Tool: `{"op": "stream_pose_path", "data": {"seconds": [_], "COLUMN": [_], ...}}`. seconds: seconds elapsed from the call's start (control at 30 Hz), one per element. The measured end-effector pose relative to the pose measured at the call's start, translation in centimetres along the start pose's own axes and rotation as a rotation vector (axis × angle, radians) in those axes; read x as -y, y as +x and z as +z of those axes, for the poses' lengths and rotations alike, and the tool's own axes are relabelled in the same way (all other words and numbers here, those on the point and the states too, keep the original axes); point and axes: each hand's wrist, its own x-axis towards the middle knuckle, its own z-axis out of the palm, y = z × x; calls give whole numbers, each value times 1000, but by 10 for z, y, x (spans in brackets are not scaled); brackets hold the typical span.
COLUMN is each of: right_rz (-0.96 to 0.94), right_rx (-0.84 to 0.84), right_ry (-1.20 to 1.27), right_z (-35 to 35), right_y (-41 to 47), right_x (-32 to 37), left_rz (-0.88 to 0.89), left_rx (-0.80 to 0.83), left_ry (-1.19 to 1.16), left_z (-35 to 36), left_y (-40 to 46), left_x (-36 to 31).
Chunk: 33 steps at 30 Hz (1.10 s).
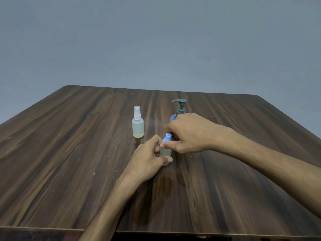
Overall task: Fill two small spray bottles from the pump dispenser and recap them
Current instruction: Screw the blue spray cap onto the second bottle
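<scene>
Recapping, second bottle: our left hand (147, 159) grips the spray bottle (165, 152) upright mid-desk (69, 153); right hand (185, 134) fingers pinch its blue spray cap (167, 137); first bottle (138, 124) capped; pump dispenser (178, 110) behind; next, we judge, twisting snug.

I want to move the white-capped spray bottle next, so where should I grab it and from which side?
Grip the white-capped spray bottle round its wide, straight body, below the narrow sprayer. It stands upright and alone; probably come from its left, since both hands and the pump dispenser crowd its right.
</scene>
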Motion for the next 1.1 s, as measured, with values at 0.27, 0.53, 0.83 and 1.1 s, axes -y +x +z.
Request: {"op": "stream_pose_path", "data": {"seconds": [0.27, 0.53, 0.83, 1.1], "right_rz": [-61, -79, -76, -44], "right_rx": [59, 51, 37, 124], "right_ry": [-19, -66, -115, -60], "right_z": [-10, -11, -7, -6], "right_y": [0, 1, 4, 10], "right_x": [0, 2, 3, 1], "left_rz": [-2, 7, 7, 15], "left_rx": [3, 9, 2, -2], "left_ry": [5, -7, 20, 31], "left_z": [-1, -1, 0, 0], "left_y": [-1, -1, 2, 2], "left_x": [-4, -1, 0, 2]}}
